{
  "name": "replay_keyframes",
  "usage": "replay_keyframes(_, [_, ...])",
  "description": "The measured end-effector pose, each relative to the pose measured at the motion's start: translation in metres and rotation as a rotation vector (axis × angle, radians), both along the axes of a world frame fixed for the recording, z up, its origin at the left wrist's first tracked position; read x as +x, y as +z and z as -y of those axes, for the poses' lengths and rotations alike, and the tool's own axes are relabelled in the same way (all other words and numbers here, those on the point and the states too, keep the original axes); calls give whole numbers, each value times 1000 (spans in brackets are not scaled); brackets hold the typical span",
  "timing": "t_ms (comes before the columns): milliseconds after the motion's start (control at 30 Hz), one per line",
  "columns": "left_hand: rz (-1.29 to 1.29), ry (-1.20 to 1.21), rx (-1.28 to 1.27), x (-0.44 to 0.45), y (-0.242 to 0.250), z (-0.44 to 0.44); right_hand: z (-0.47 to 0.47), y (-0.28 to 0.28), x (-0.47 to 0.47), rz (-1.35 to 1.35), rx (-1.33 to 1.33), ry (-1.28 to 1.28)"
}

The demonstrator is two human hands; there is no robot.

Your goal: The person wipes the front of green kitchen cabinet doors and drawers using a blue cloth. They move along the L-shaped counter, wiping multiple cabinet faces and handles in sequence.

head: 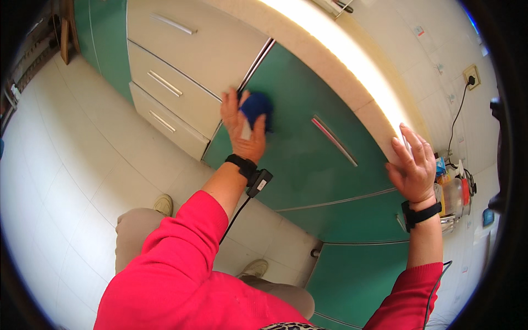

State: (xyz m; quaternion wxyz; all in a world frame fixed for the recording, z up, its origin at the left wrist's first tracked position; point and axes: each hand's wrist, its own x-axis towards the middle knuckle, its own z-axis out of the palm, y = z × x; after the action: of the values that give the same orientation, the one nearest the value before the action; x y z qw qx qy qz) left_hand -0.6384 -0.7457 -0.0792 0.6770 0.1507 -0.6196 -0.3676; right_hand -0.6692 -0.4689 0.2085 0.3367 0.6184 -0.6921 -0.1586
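Note:
My left hand (245, 123) is on a blue cloth (258, 109), partly under the palm and fingers, at the edge of a green cabinet door (288, 152). The hand is slightly blurred, with a pale patch showing between thumb and fingers. My right hand (412, 165) rests with fingers spread on the rim of the pale countertop (338, 78) and holds nothing. Between the two hands, a metal bar handle (334, 140) runs along the green door. A black strap is on each wrist, and a small black device with a cable hangs by the left one.
Cream drawers (165, 82) with metal handles adjoin the green door. A clear jar with a red lid (466, 192) and other items stand on the counter beyond my right hand. A plugged-in cord hangs from a wall socket (472, 77). Below lies a tiled floor (82, 165).

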Motion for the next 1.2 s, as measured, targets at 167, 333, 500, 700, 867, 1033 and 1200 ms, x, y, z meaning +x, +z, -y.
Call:
replay_keyframes(167, [-13,-84,406,0,-80,-14,-2,-1,-3,17,21,-16])
replay_keyframes(333, [143,-151,1182,-10,-169,-29,-5,-1,-7,33,43,-21])
replay_keyframes(500, [258,119,906,0,-262,-48,-15,2,-11,64,76,-71])
replay_keyframes(700, [-11,157,1746,29,-311,-63,-40,10,-18,104,106,-130])
replay_keyframes(867, [392,-150,1894,23,-340,-17,-62,13,-19,121,66,-195])
replay_keyframes(1033, [972,-221,1435,7,-342,-1,-59,15,-19,161,73,-180])
replay_keyframes(1200, [449,-41,1412,-7,-298,-17,-31,9,-14,150,79,-126])
